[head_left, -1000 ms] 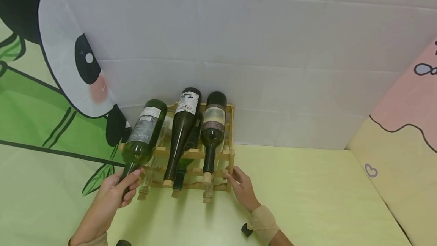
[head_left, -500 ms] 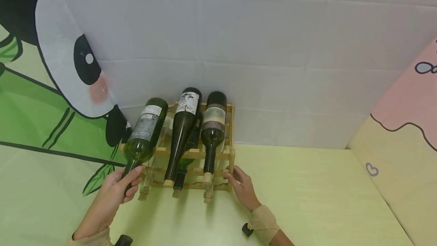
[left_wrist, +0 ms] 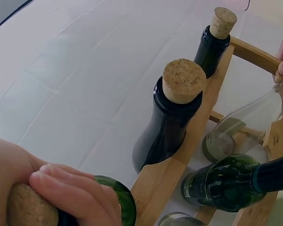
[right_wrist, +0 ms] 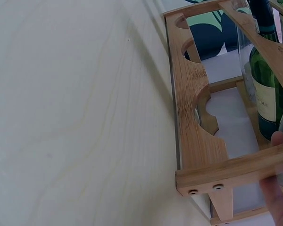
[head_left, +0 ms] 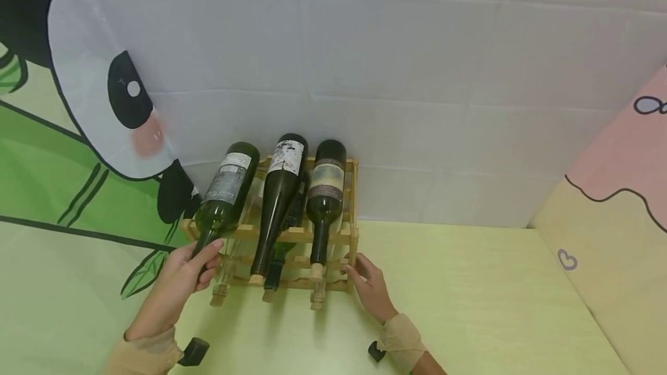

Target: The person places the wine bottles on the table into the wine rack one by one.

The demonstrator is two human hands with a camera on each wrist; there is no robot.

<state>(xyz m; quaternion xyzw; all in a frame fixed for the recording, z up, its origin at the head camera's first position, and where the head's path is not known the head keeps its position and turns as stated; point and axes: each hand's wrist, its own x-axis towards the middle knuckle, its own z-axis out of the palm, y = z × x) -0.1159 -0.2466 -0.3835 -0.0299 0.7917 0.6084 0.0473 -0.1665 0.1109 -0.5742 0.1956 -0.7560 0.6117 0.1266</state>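
My left hand (head_left: 190,274) grips the neck of a green wine bottle (head_left: 227,190) with a grey and white label. That bottle lies tilted over the left end of the top tier of a wooden wine rack (head_left: 341,238). In the left wrist view a cork (left_wrist: 30,207) shows in its mouth, beside my fingers. My right hand (head_left: 369,285) holds the rack's right side frame between thumb and fingers. On the top tier lie a dark bottle (head_left: 278,201) with a torn white label and another dark bottle (head_left: 326,195) with a banded label, both corked.
On the lower tier lie a green bottle (right_wrist: 264,89) and two clear bottles, one clear bottle (head_left: 225,274) at the left and the other clear bottle (left_wrist: 245,122) at the right. A light wooden table (head_left: 443,288) extends rightward. Behind the rack hangs a white cloth (head_left: 391,103).
My left hand has moved forward and slightly right, pushing its bottle further back over the rack. The right hand stays at the rack's side.
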